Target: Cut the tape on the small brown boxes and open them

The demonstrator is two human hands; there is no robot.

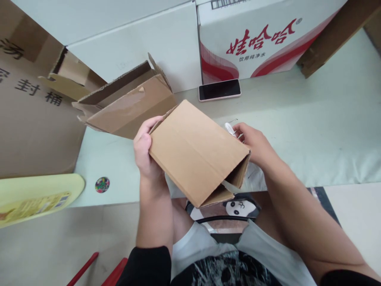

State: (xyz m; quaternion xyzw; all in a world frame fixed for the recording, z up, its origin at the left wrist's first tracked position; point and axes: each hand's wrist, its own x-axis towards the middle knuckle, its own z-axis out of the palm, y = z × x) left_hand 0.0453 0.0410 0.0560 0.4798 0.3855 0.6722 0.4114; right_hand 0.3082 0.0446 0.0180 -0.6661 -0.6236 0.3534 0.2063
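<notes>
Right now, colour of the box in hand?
Light brown; the held box shows best in the head view.

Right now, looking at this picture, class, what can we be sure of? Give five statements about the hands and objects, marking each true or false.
1. The left hand grips a cardboard box. True.
2. The phone lies on that box. False: the phone lies on the table.
3. The right hand is beside a small white item. True.
4. A round disc lies beside the right hand. False: the round disc is left of the left arm.
5. The red lettering is on a white box. True.
</notes>
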